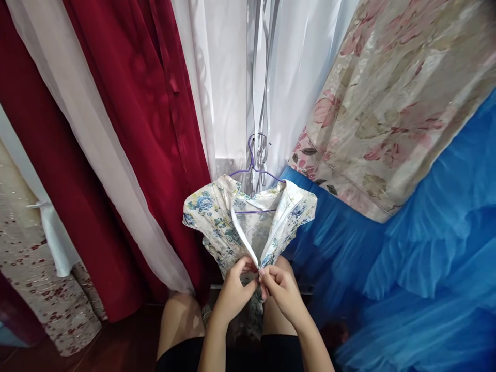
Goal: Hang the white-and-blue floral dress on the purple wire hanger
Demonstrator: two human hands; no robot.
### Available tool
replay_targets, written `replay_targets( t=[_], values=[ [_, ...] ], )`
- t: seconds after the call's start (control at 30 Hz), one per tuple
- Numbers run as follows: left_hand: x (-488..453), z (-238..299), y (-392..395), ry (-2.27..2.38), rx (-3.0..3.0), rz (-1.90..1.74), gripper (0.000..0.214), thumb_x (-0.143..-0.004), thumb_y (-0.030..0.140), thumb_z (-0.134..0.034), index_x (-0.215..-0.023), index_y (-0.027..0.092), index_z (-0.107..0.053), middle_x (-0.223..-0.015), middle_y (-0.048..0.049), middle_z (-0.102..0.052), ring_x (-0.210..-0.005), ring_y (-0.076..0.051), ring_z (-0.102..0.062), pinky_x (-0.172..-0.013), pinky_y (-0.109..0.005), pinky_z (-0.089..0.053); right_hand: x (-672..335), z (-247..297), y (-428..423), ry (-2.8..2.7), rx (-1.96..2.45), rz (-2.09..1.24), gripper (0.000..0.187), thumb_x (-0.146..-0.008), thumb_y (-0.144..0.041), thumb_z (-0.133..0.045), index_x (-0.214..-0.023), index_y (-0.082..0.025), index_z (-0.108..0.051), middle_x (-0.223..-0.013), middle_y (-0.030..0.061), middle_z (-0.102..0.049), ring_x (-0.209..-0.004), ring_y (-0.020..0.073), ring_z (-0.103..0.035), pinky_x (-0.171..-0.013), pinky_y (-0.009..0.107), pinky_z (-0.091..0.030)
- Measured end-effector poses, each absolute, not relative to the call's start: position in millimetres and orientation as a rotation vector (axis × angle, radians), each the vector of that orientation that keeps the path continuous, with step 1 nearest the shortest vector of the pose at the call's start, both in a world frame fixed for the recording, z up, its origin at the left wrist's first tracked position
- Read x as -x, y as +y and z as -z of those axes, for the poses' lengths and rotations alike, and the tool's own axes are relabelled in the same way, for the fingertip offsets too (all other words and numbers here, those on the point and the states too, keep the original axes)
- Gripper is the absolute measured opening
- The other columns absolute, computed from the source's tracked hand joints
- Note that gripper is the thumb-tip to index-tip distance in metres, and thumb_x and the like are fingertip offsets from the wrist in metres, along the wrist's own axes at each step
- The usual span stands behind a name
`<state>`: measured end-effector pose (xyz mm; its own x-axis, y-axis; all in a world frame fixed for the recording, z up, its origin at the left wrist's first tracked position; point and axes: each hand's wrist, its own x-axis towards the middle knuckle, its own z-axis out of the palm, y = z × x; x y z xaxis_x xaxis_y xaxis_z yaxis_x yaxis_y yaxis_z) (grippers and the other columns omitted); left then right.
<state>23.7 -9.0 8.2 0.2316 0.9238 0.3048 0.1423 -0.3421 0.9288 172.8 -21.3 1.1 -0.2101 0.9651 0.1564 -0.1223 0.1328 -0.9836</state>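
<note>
Close together | left hand (234,287) curled | right hand (283,290) pinching floral garment (215,212)

The white fabric (298,67) is brightly lit, the floor (120,346) dim, edges stretched.

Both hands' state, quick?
Left hand: half-curled, touching the blue-floral garment; whether it grips cannot be told.
Right hand: closed, pinching the blue-floral garment.
</note>
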Motion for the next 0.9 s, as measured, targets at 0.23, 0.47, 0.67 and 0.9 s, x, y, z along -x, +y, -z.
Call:
replay_targets(
  t=[0.23, 0.47, 0.67, 0.9],
  values=[
    [-33.5, -17.3, -14.3, 1.167, -1.803, -1.4, 0.011, -0.087, 0.012, -0.056, -0.078, 0.019, -0.056, -0.077, 0.0, -0.061, -0.077, -0.016, -0.059, -0.073, -0.026, -0.045, -155.4, -13.0, -22.1, -1.08, 0.835, -1.342, 0.04, -0.083, -0.054, -0.071, -0.07, -0.017, -0.065, -0.042, -0.0035, -0.052, -0.039, 0.0082, -0.041, -0.046, 0.022, -0.029],
    [-27.1, -12.4, -16.3, 1.201, -1.875, -1.418, 0.018, -0.09, 0.017, -0.057, -0.074, 0.019, -0.051, -0.073, 0.0017, -0.055, -0.072, -0.014, -0.055, -0.07, -0.024, -0.041, -152.9, -15.4, -23.6, -0.993, 0.881, -1.353, 0.037, -0.079, -0.052, -0.075, -0.074, -0.015, -0.07, -0.046, -0.0023, -0.054, -0.043, 0.0102, -0.041, -0.048, 0.024, -0.03],
    [-18.3, -13.2, -20.0, 1.24, -1.884, -1.406, 0.02, -0.092, 0.017, -0.057, -0.072, 0.019, -0.052, -0.073, 0.0015, -0.054, -0.072, -0.014, -0.054, -0.07, -0.024, -0.04, -151.9, -23.8, -23.6, -1.155, 0.873, -1.406, 0.039, -0.084, -0.046, -0.073, -0.061, -0.016, -0.061, -0.049, -0.0012, -0.054, -0.048, 0.01, -0.043, -0.053, 0.024, -0.031],
    [-11.4, -6.7, -17.7, 1.237, -1.838, -1.493, 0.017, -0.092, 0.017, -0.056, -0.075, 0.019, -0.057, -0.075, 0.0002, -0.057, -0.075, -0.016, -0.057, -0.072, -0.025, -0.043, -142.3, -22.4, -20.1, -1.07, 0.916, -1.373, 0.027, -0.081, -0.038, -0.07, -0.067, -0.015, -0.067, -0.047, -0.0014, -0.055, -0.045, 0.009, -0.039, -0.049, 0.023, -0.026]
  ],
)
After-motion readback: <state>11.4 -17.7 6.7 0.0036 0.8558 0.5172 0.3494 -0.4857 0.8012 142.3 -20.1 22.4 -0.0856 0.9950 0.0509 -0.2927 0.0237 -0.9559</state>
